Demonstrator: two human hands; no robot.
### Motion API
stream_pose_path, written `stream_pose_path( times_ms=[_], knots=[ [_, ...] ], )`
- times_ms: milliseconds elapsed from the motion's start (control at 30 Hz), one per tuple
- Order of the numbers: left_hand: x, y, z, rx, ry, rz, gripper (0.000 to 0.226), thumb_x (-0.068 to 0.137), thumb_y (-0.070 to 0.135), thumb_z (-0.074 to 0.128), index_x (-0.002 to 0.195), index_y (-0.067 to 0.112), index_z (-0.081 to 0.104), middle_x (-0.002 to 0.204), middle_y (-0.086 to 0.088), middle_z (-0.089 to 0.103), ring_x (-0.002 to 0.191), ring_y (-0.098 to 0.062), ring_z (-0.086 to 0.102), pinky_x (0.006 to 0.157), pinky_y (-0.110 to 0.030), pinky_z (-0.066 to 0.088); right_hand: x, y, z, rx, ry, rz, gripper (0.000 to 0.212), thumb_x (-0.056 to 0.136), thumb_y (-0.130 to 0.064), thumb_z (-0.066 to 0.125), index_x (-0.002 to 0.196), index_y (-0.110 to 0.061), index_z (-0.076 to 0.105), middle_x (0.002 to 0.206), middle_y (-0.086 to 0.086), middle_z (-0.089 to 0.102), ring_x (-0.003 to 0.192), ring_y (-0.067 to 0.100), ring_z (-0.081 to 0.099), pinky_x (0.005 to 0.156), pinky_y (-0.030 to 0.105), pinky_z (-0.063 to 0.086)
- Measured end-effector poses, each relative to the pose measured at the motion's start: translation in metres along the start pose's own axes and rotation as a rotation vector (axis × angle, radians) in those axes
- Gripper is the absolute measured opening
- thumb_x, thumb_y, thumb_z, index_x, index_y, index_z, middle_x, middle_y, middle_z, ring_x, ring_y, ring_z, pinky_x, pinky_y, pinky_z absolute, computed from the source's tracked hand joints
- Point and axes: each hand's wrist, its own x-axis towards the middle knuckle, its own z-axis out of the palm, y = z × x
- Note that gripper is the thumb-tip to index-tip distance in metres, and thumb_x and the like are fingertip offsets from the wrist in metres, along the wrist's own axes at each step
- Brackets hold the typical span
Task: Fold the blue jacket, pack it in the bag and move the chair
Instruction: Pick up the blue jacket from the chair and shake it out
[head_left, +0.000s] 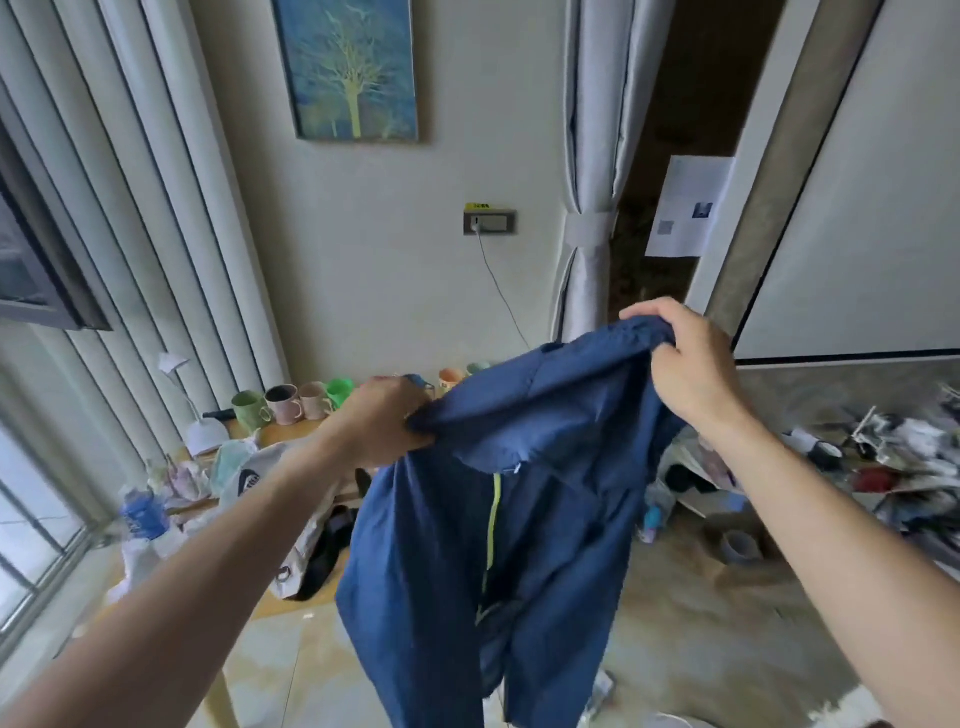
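The blue jacket with a yellow-green zipper hangs in the air in front of me, its body drooping toward the floor. My left hand is closed on one shoulder of it at centre. My right hand grips the other shoulder, higher and to the right. A white bag with black straps lies on the wooden table behind my left forearm. No chair is visible.
Several mugs line the table's far edge, with a white lamp and a blue bottle at left. A cluttered pile fills the right side. A roll of tape lies on the floor. Curtains and a window stand left.
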Motion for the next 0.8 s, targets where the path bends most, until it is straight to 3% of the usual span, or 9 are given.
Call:
stream_pose_path(
  times_ms=[67,133,233,333,433,500,600,700,800],
  knots=[
    [0.017,-0.023,0.006,-0.171,0.062,-0.106,0.015,0.091,0.019,0.063,0.094,0.007,0.071,0.09,-0.014,0.071,0.091,-0.036,0.065,0.073,-0.035,0.045,0.02,0.005,0.004,0.046,0.092,0.067,0.051,0.083,0.009,0.04,0.112,-0.018,0.072,0.114,0.001,0.071,0.107,0.016,0.061,0.092,0.025,0.046],
    [0.031,-0.033,0.011,-0.389,0.095,-0.207,0.015,0.098,0.014,0.054,0.097,0.01,0.068,0.083,-0.009,0.067,0.083,-0.031,0.061,0.07,-0.034,0.042,0.038,0.011,0.012,0.15,0.144,0.184,0.045,0.085,0.002,0.041,0.106,-0.023,0.071,0.111,-0.001,0.071,0.108,0.019,0.062,0.094,0.031,0.05],
    [0.045,-0.027,0.016,-0.582,0.219,-0.239,0.02,0.103,0.018,0.044,0.096,0.008,0.059,0.079,-0.007,0.061,0.078,-0.029,0.054,0.067,-0.036,0.038,0.066,0.019,0.028,0.211,0.059,0.34,0.026,0.091,-0.019,0.045,0.104,-0.025,0.067,0.108,0.001,0.07,0.103,0.025,0.063,0.094,0.041,0.052],
    [0.053,-0.02,0.011,-0.541,0.254,-0.177,0.044,0.096,0.058,0.052,0.086,0.015,0.051,0.069,0.004,0.057,0.071,-0.023,0.053,0.063,-0.037,0.038,0.102,0.022,0.041,0.341,-0.1,0.512,0.038,0.092,-0.041,0.055,0.119,-0.017,0.067,0.112,0.01,0.07,0.102,0.033,0.065,0.094,0.044,0.053],
    [0.065,-0.03,0.011,-0.179,0.152,-0.102,0.063,0.066,0.081,0.068,0.087,0.027,0.044,0.067,0.008,0.057,0.066,-0.019,0.056,0.062,-0.039,0.047,0.141,0.025,0.051,0.608,-0.094,0.574,0.029,0.093,-0.031,0.064,0.113,-0.011,0.07,0.101,0.01,0.071,0.093,0.031,0.069,0.075,0.034,0.054],
    [0.078,-0.043,0.016,0.063,0.111,-0.085,0.054,0.069,0.067,0.073,0.101,0.03,0.05,0.085,0.003,0.069,0.085,-0.028,0.066,0.07,-0.041,0.052,0.162,0.028,0.062,0.758,-0.083,0.558,0.009,0.094,-0.023,0.063,0.099,-0.017,0.07,0.091,0.007,0.072,0.077,0.023,0.068,0.065,0.03,0.055],
    [0.093,-0.066,0.019,0.006,0.081,-0.122,0.046,0.072,0.048,0.07,0.111,0.025,0.061,0.093,-0.001,0.074,0.093,-0.032,0.067,0.077,-0.04,0.052,0.192,0.036,0.084,0.946,-0.077,0.481,0.015,0.095,-0.009,0.059,0.091,-0.02,0.069,0.07,-0.005,0.074,0.059,0.009,0.069,0.052,0.02,0.054],
    [0.1,-0.088,0.021,-0.102,0.098,-0.225,0.031,0.073,0.039,0.069,0.099,0.027,0.06,0.08,0.002,0.069,0.08,-0.029,0.064,0.072,-0.037,0.05,0.217,0.039,0.106,1.075,-0.135,0.419,0.021,0.094,-0.005,0.058,0.107,-0.016,0.07,0.081,0.001,0.074,0.066,0.012,0.07,0.056,0.019,0.055],
    [0.111,-0.114,0.022,-0.217,0.128,-0.308,0.028,0.079,0.014,0.067,0.101,0.03,0.063,0.088,0.007,0.072,0.087,-0.022,0.069,0.081,-0.039,0.055,0.236,0.045,0.128,1.248,-0.291,0.443,0.026,0.095,-0.007,0.053,0.115,-0.01,0.068,0.089,0.005,0.074,0.074,0.015,0.072,0.064,0.022,0.058]
  ],
)
